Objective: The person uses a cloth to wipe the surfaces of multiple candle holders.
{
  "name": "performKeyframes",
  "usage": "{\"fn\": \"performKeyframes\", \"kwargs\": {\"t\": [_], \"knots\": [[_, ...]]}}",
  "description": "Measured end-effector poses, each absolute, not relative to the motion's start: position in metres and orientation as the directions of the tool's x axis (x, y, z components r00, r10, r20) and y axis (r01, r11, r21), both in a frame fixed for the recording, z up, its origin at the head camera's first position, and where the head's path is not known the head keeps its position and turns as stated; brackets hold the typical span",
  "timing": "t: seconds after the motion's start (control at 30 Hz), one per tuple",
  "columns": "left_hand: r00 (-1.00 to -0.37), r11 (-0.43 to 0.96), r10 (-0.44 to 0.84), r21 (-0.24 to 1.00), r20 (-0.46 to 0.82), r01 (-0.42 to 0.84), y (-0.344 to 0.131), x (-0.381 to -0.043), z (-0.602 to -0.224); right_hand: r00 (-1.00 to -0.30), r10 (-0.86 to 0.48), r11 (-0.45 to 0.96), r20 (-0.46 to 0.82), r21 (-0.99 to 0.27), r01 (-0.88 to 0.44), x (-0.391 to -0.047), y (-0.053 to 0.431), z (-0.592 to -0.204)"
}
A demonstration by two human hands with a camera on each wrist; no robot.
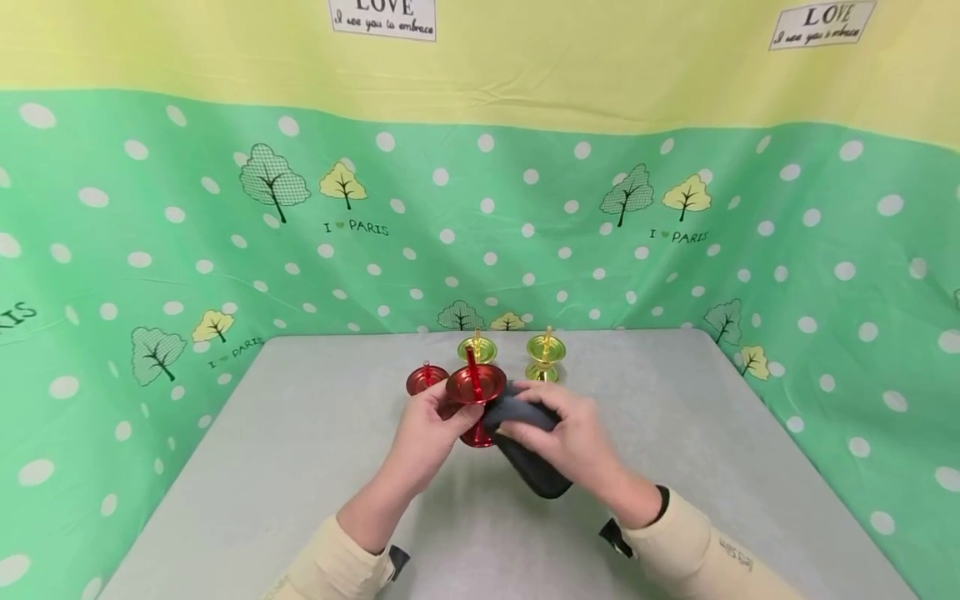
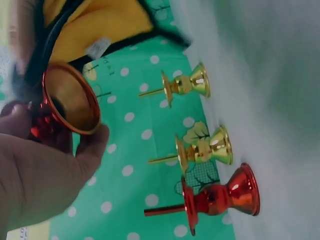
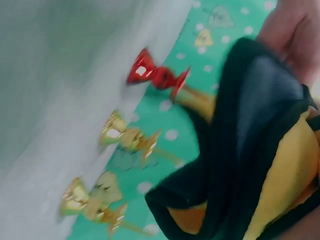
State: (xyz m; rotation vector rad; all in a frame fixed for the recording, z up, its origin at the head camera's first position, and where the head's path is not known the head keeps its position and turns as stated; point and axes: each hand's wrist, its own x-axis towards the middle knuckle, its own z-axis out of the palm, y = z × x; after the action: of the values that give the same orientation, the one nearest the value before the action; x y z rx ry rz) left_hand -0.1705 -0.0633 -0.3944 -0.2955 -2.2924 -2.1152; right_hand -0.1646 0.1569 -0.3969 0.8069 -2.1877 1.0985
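My left hand (image 1: 423,437) grips a shiny red metal candle holder (image 1: 478,383) by its stem, dish up with a thin upright tube in it. In the left wrist view, the hollow underside of its flared foot (image 2: 76,102) shows. A dark cloth (image 1: 536,467) is bunched in my right hand (image 1: 577,429), its fingers and thumb pinching it against the red holder's side. The right wrist view shows the cloth's yellow face (image 3: 287,165) and dark border; the cloth hides most of the held holder there.
Behind the hands, a second red candle holder (image 1: 425,379) stands upright on the grey table (image 1: 300,467). Two gold candle holders (image 1: 545,350) stand near the table's back edge, one partly hidden by the held holder. A green dotted curtain (image 1: 487,250) surrounds the table.
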Motion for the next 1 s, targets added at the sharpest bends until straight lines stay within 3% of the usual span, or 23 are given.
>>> {"fn": "performKeyframes", "kwargs": {"t": [0.1, 0.33, 0.53, 0.73, 0.8, 1.0], "knots": [[-0.972, 0.094, 0.183, 0.982, 0.146, 0.165, -0.065, -0.171, -0.394, -0.708, -0.221, 0.501, 0.671, -0.544, -0.673, -0.167, 0.16, -0.396], [-0.983, 0.09, 0.152, 0.989, 0.102, 0.117, -0.069, -0.173, -0.393, -0.57, -0.331, 0.452, 0.752, -0.404, -0.795, -0.158, 0.153, -0.399], [-0.973, 0.088, 0.208, 0.989, 0.097, 0.117, -0.071, -0.17, -0.389, -0.687, -0.255, 0.455, 0.681, -0.542, -0.706, -0.166, 0.161, -0.398], [-0.973, 0.083, 0.205, 0.989, 0.105, 0.125, -0.07, -0.17, -0.389, -0.548, -0.347, 0.443, 0.761, -0.382, -0.811, -0.153, 0.155, -0.398], [-0.966, 0.079, 0.234, 0.989, 0.108, 0.129, -0.072, -0.17, -0.389, -0.585, -0.338, 0.432, 0.738, -0.431, -0.793, -0.154, 0.156, -0.398], [-0.9, 0.055, 0.424, 0.989, 0.099, 0.135, -0.077, -0.169, -0.389, -0.811, -0.237, 0.405, 0.535, -0.704, -0.584, -0.159, 0.168, -0.395]]}}
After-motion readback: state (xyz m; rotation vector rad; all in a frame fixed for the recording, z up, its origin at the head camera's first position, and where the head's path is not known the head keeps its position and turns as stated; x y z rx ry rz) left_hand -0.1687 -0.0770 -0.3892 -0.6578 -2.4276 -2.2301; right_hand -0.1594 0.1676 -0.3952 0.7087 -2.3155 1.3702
